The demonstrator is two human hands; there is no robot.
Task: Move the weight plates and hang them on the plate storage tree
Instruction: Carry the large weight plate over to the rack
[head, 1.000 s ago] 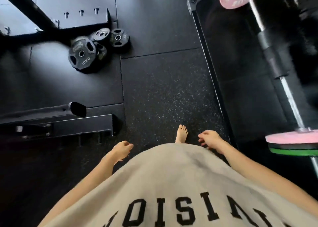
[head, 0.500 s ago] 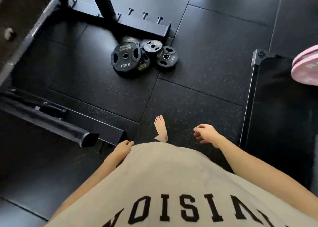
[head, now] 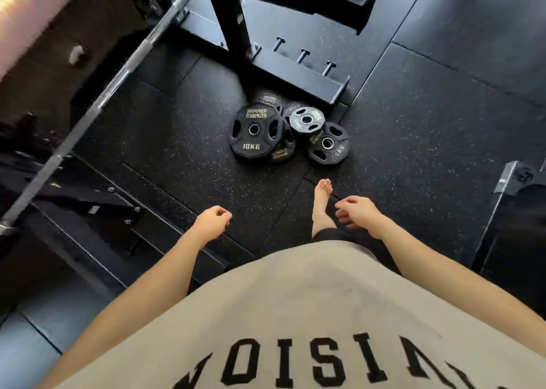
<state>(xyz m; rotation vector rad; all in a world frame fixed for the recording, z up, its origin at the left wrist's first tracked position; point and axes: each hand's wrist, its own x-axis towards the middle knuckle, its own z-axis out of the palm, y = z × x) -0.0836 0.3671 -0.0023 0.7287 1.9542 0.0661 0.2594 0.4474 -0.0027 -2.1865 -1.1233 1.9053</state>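
Head view: the weight plates lie piled on the floor at upper centre of the frame, against the rack base. My left hand and right hand hang loosely curled, holding nothing. The 10KG plate looks heavy and rigid; I'd grip through its slots.

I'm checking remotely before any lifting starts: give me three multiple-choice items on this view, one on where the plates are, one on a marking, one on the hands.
1. Where is the pile of weight plates?
A. on the floor by the rack base
B. on the barbell
C. in the person's arms

2. What does the biggest plate read?
A. 20KG
B. 10KG
C. 2KG

3. What are the left hand and right hand doing?
A. both gripping a plate
B. one on the barbell
C. both hold nothing

Answers: 1 A, the plates lie on the mat; 2 B, the print is legible; 3 C, both hang free above the floor.
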